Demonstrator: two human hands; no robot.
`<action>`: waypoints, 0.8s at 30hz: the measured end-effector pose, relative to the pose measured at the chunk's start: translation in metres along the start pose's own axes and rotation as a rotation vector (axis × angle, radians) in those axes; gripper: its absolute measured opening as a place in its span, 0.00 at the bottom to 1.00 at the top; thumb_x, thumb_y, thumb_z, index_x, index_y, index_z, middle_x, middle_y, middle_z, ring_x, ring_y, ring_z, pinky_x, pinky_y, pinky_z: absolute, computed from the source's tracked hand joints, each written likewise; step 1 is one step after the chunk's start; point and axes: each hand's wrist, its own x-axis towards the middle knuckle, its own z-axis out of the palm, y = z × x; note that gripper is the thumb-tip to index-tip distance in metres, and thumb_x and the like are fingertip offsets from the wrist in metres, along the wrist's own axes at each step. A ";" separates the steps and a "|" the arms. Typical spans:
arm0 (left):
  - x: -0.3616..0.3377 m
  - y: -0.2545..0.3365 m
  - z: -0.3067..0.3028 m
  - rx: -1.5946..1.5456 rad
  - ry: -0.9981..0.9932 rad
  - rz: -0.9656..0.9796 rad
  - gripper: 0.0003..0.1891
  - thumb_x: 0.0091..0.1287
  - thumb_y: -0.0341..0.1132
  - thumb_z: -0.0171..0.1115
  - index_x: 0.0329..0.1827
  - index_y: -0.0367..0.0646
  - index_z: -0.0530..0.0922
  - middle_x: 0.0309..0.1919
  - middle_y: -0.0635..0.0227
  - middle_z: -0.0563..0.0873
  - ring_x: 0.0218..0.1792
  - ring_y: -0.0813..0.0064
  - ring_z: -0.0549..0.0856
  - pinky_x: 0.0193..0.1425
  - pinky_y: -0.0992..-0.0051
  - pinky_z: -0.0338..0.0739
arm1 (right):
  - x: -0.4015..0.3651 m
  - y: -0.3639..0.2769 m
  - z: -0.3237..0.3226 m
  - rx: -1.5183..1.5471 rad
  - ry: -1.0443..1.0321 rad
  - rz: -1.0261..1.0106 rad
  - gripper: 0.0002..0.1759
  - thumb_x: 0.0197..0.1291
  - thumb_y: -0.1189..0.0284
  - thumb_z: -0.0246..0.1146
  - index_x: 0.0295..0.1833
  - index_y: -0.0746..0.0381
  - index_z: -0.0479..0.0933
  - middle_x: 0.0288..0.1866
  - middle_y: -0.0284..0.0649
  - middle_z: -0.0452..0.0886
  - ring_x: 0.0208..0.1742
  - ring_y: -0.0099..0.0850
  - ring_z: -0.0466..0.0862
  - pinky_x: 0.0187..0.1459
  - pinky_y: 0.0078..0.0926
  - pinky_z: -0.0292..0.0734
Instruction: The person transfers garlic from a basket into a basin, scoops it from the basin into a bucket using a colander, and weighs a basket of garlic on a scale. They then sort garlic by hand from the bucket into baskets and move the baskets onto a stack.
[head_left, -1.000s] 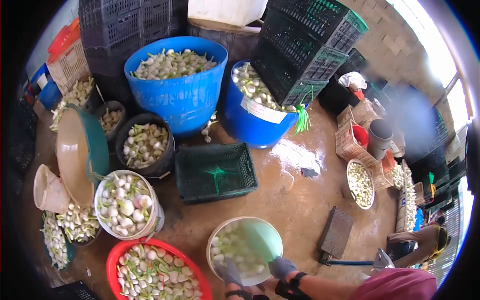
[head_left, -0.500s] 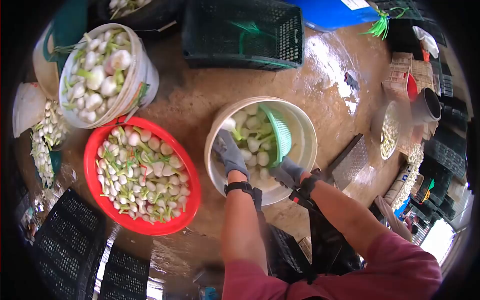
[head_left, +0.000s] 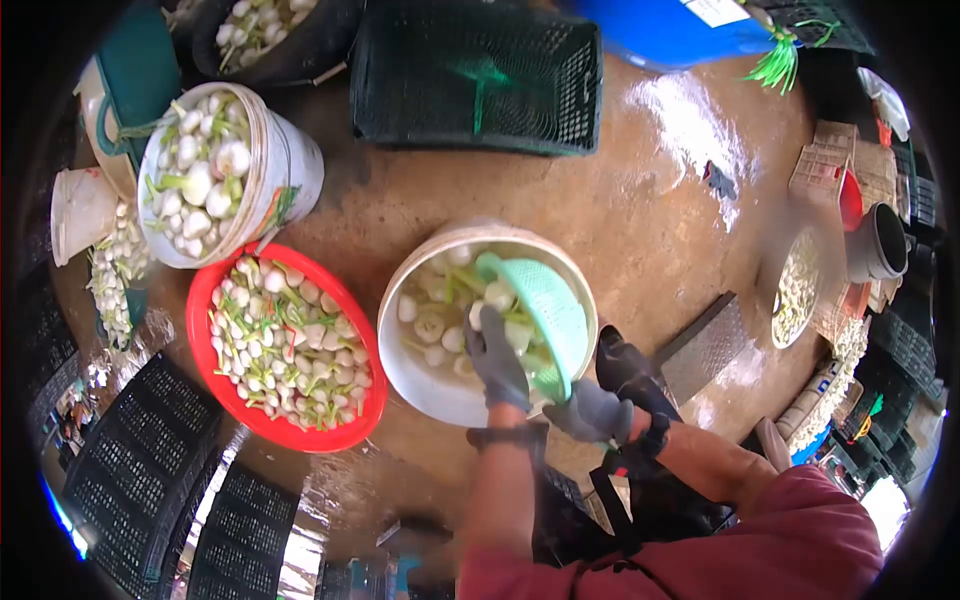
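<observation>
A green plastic colander [head_left: 555, 312] is tilted inside a round white tub [head_left: 400, 375], with several white garlic bulbs [head_left: 430, 326] with green stems in cloudy water beside and in it. My right hand [head_left: 590, 412], in a grey glove, grips the colander's lower rim at the tub's near edge. Over the tub, my grey-gloved left hand [head_left: 497, 365] reaches among the bulbs beside the colander's mouth. Its fingers are stretched out with the thumb apart, touching bulbs; part of the fingertips is hidden among them.
To the left stand a red basin [head_left: 375, 400] and a white bucket [head_left: 262, 150], both full of bulbs. A dark plastic crate [head_left: 400, 135] lies beyond the tub. Black crates [head_left: 130, 460] stand at lower left. A grey metal-like block [head_left: 705, 350] sits on the wet floor at right.
The colander has tipped further over with my right hand on its rim, and sits lower right in the tub. My left hand has moved right, from the tub's left side to the colander.
</observation>
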 end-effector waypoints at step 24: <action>0.012 0.062 0.052 -0.020 0.191 0.342 0.19 0.74 0.42 0.54 0.61 0.38 0.73 0.52 0.66 0.79 0.51 0.72 0.77 0.55 0.67 0.73 | 0.142 -0.062 -0.261 -0.802 0.652 -0.030 0.08 0.60 0.70 0.58 0.36 0.63 0.77 0.27 0.53 0.82 0.30 0.52 0.83 0.31 0.46 0.78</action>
